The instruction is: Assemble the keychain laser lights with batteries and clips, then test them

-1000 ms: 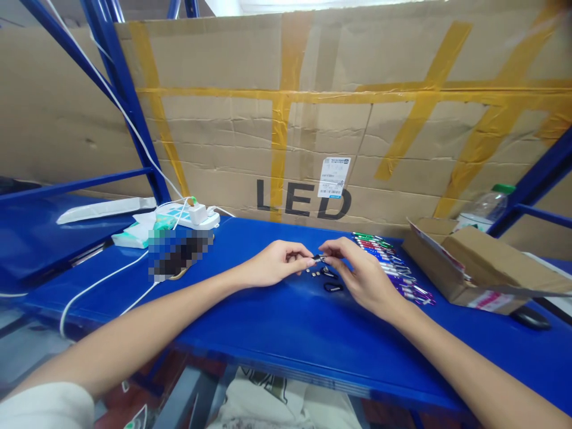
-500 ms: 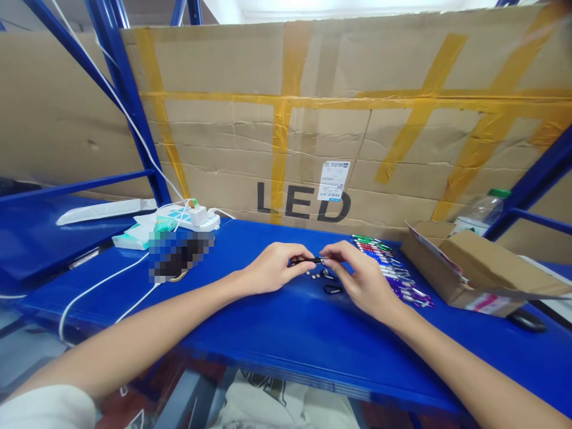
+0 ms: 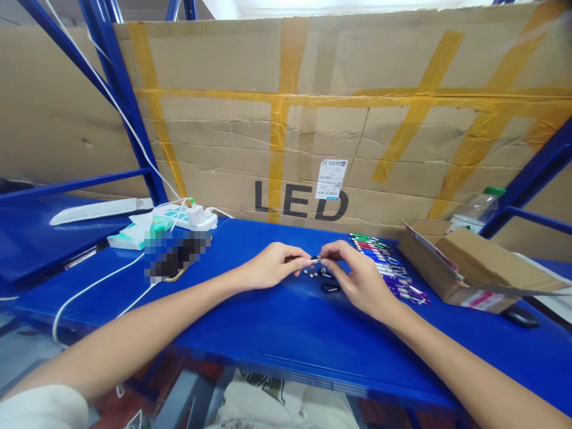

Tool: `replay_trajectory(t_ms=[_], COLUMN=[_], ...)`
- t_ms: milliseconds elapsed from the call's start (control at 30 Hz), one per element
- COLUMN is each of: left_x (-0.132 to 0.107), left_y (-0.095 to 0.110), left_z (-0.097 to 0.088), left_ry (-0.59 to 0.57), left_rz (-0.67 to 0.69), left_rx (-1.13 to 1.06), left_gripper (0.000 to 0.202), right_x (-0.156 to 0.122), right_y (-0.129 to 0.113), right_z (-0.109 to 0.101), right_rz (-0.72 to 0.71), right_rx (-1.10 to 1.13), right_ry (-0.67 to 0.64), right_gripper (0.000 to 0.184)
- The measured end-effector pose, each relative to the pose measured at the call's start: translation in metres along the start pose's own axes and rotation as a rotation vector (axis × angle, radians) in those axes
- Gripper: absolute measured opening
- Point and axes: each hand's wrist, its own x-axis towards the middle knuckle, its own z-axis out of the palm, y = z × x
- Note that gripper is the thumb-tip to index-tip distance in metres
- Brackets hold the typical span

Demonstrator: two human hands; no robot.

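Observation:
Both hands meet above the blue table [image 3: 286, 333]. My left hand [image 3: 273, 266] is closed, its thumb and fingers pinching one end of a small, slim black-and-silver tube [image 3: 315, 260]. At the tube's other end, the fingertips of my right hand [image 3: 353, 274] are closed on it. Its exact kind is too small to tell, and fingers hide most of it. Just below lie black carabiner clips [image 3: 331, 288] and several tiny silvery pieces [image 3: 311, 274]. Beside my right hand is a row of slim metallic sticks [image 3: 379, 259] in green, red, blue and purple.
An open cardboard box [image 3: 447, 277] stands at the right, with a black object [image 3: 521, 317] beside it and a plastic bottle [image 3: 476, 208] behind. On the left are a phone [image 3: 176, 256], a power strip [image 3: 208, 221] and white cables [image 3: 96, 277]. A large cardboard sheet [image 3: 214, 143] forms the back.
The dark part of the tube between my hands is now more covered by my left fingers, and its silver part shows. The whole view has shifted slightly.

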Motion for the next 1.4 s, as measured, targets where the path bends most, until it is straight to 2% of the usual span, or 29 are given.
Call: replay_trajectory(t_ms=[133,300,433,667,733,800,867,1000,1167,1267,1400], left_x=[-0.004,-0.008,-0.006,-0.004,-0.004,-0.005,-0.005,-0.004,-0.001,-0.001,-0.003], left_y=[-0.002,-0.008,-0.011,-0.006,-0.005,-0.003,-0.002,0.002,0.005,0.005,0.001], left_z=[-0.001,-0.007,-0.008,-0.011,-0.013,-0.014,-0.013,-0.01,-0.007,-0.008,-0.011], left_ry=[0.136,0.154,0.223,0.347,0.346,0.321,0.271,0.163,0.104,0.093,0.105], left_rz=[0.207,0.455,0.616,0.795,0.79,0.713,0.572,0.298,0.092,0.093,0.242], left_rx=[0.242,0.684,0.989,1.165,1.133,0.997,0.773,0.363,0.118,0.145,0.342], left_gripper=[0.023,0.031,0.036,0.026,0.025,0.027,0.028,0.026,0.024,0.023,0.022], right_x=[0.002,0.006,0.01,0.013,0.013,0.012,0.01,0.005,0.003,0.002,0.001], right_y=[0.002,0.003,0.001,-0.002,-0.002,-0.002,-0.001,0.0,0.0,0.001,0.001], right_z=[0.002,0.004,0.002,0.002,0.003,0.003,0.003,-0.002,-0.004,-0.003,0.0], right_rz=[0.107,0.251,0.362,0.529,0.515,0.454,0.36,0.14,-0.003,0.0,0.092], right_rx=[0.135,0.397,0.564,0.746,0.769,0.728,0.593,0.186,-0.015,-0.027,0.04], right_ry=[0.008,-0.019,-0.058,-0.096,-0.101,-0.082,-0.038,0.011,-0.011,-0.042,-0.107], right_gripper=[0.007,0.019,0.03,0.039,0.039,0.035,0.027,0.011,0.01,0.011,0.016])
